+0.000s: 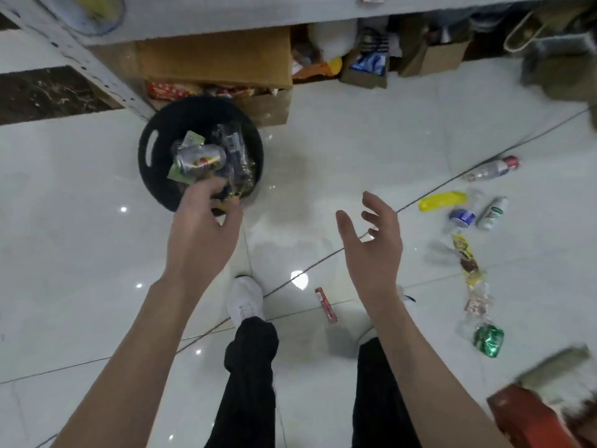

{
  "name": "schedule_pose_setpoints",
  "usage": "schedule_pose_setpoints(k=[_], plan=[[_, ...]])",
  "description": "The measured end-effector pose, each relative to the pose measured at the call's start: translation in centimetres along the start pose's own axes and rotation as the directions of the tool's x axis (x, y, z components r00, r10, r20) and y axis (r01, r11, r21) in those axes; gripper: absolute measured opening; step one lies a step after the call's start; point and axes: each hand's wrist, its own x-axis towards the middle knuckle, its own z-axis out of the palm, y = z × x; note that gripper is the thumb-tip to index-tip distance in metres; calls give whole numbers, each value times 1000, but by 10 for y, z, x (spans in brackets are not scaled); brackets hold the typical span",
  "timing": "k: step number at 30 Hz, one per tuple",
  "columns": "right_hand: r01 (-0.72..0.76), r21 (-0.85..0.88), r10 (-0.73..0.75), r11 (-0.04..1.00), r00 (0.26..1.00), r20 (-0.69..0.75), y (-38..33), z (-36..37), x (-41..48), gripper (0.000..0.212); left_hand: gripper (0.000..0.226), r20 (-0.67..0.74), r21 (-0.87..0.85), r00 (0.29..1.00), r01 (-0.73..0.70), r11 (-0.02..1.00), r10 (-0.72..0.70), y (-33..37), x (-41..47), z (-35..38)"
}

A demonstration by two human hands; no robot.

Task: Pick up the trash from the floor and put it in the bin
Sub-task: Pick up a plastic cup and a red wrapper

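Trash sits partly in the round black plastic bin point(151, 163), where a dented metal can point(202, 160) and crinkled wrappers pile up; the left hand point(202, 231) hovers at its rim, fingers point(210, 189) loosely spread, a yellow scrap beside them that I cannot tell is gripped. The drop step looks about done, so next comes a reach right with the empty, released right hand point(371, 244) for the clear plastic bottle point(491, 169), yellow wrapper point(442, 200) and crushed green foil point(488, 339) on the glossy tiled floor point(355, 140)

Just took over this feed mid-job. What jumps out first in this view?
The black bin at upper left, already holding a can and wrappers, with the left hand over its near rim, fingers spread. The right hand hangs open and empty at centre. On the floor to the right lies a trail of litter: a clear bottle, a yellow wrapper, a green wrapper, and a red stick pack near the feet.
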Motion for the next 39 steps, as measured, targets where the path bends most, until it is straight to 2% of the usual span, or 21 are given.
schedule_pose_setpoints(k=[4,9,13,19,23,28,31,39], plan=[[-39,40,40,998,998,-38,35,-79,19,49,46,46,48,999,-5,999,3,52,-25,64],[-92,48,96,995,993,-73,94,-197,47,50,38,99,31,995,6,999,-9,123,-74,165],[-119,-12,116,993,986,-116,139,-280,74,52,37,123,-20,992,27,999,-24,173,-107,235],[-99,-52,87,994,977,-197,212,-350,103,54,37,146,-55,989,-24,998,32,205,-120,317],[-93,-68,76,993,974,-212,269,-355,111,53,37,195,-34,978,-75,997,80,191,-117,358],[-94,-93,73,991,975,-212,360,-321,122,58,34,222,26,962,-170,985,160,138,-104,409],[-44,-128,12,991,970,-241,418,-294,142,61,33,228,32,948,-233,972,220,102,-86,450],[103,-272,-164,957,963,-212,551,-233,206,65,34,277,19,885,-395,918,375,18,-39,572]])
